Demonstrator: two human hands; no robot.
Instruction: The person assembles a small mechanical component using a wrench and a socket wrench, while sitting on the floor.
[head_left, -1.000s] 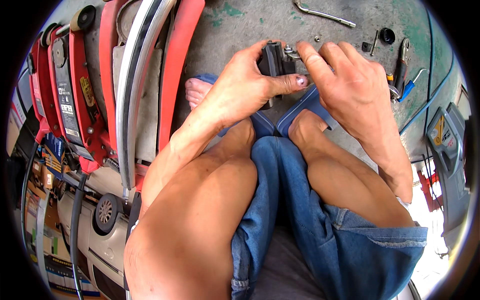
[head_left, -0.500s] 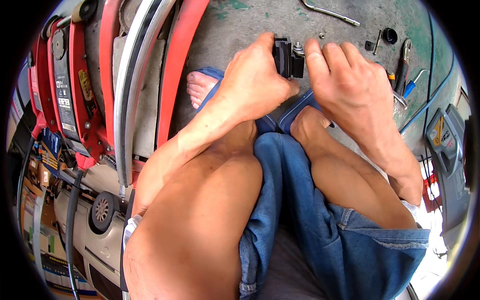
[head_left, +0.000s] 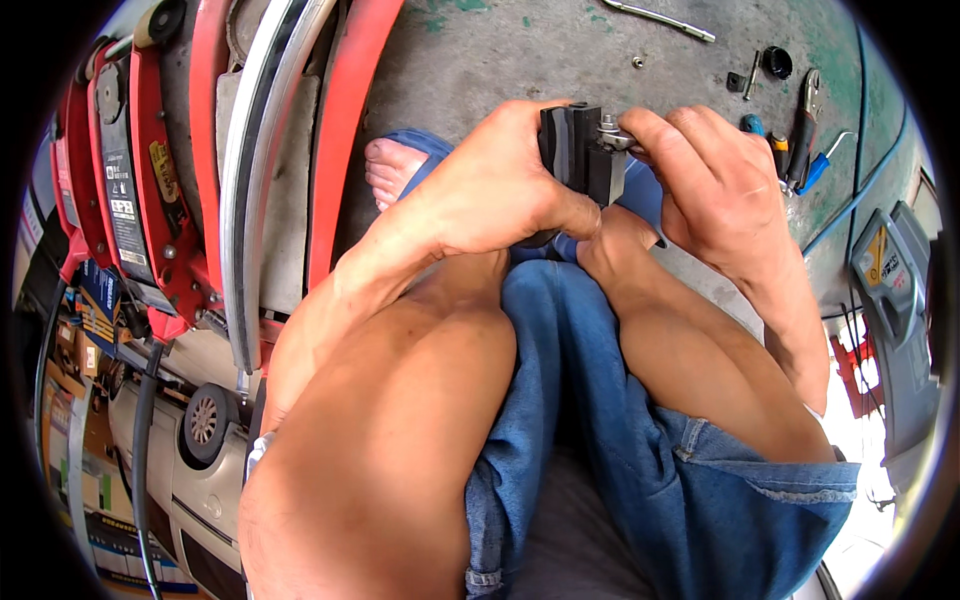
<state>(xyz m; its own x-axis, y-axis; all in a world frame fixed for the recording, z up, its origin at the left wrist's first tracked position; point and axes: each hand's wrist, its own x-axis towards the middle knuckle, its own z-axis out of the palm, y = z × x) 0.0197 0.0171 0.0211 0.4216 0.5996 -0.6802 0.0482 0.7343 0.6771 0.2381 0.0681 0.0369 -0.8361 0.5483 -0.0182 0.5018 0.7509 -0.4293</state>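
My left hand (head_left: 500,180) is wrapped around a black grooved block-shaped part (head_left: 565,150), held upright between my feet just above my shins, its thumb across the lower end. A silver bolt with washers (head_left: 610,131) sticks out at the part's upper right. My right hand (head_left: 710,180) has its fingers curled, with the index fingertip and thumb closed at that bolt; the thumb is mostly hidden behind the fingers. On the concrete floor (head_left: 480,60) beyond lie a small nut (head_left: 637,62), a longer bolt (head_left: 751,78), a small black block (head_left: 734,82) and a black round cap (head_left: 777,62).
Red floor jacks (head_left: 140,170) and curved silver-and-red pieces (head_left: 268,150) stand at left. Pliers (head_left: 802,130), a blue-handled hook tool (head_left: 815,173), an angled wrench (head_left: 660,22) and a blue hose (head_left: 850,205) lie at right, near a grey machine (head_left: 890,300). A car (head_left: 200,440) shows lower left.
Both hands and the black part have dropped slightly toward me from half a second ago, uncovering more tool handles on the floor. My right hand's fingers remain at the bolt.
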